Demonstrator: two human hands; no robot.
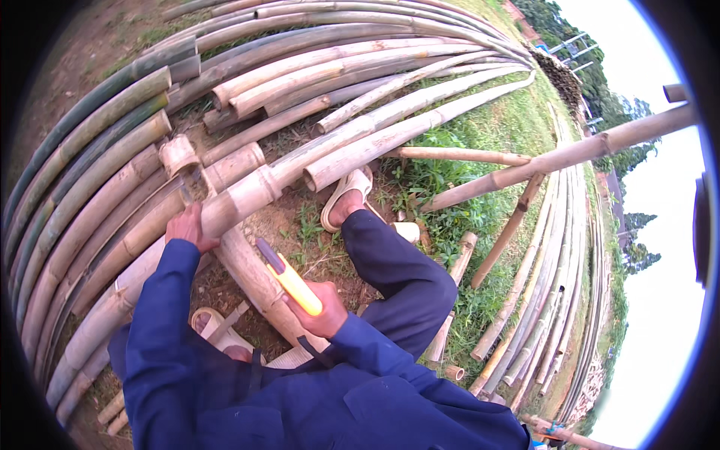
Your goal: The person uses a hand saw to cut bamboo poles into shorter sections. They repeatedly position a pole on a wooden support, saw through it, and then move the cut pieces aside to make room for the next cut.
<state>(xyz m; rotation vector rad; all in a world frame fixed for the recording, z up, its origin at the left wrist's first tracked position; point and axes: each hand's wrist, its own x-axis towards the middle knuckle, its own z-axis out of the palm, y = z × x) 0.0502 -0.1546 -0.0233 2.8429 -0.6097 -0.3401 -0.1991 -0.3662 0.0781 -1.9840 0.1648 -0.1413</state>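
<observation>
A long pale bamboo pole (240, 196) runs from the lower left to the far right. My left hand (189, 227) grips it, fingers curled over its side. Beneath, a shorter bamboo piece (259, 281) slants toward my lap. My right hand (324, 309) is closed around a yellow-handled tool (298, 286) with a dark narrow end pointing away from me. The tool is seen nearly edge-on, so its exact kind is unclear. It is held above the short piece, apart from the long pole. A cut bamboo end (178, 155) lies just beyond my left hand.
Many bamboo poles (330, 64) lie side by side at the left and far side. More poles (551, 300) are stacked at the right. A slanted bamboo frame (555, 161) stands over green weeds (442, 172). My sandalled foot (349, 199) rests by the poles' ends.
</observation>
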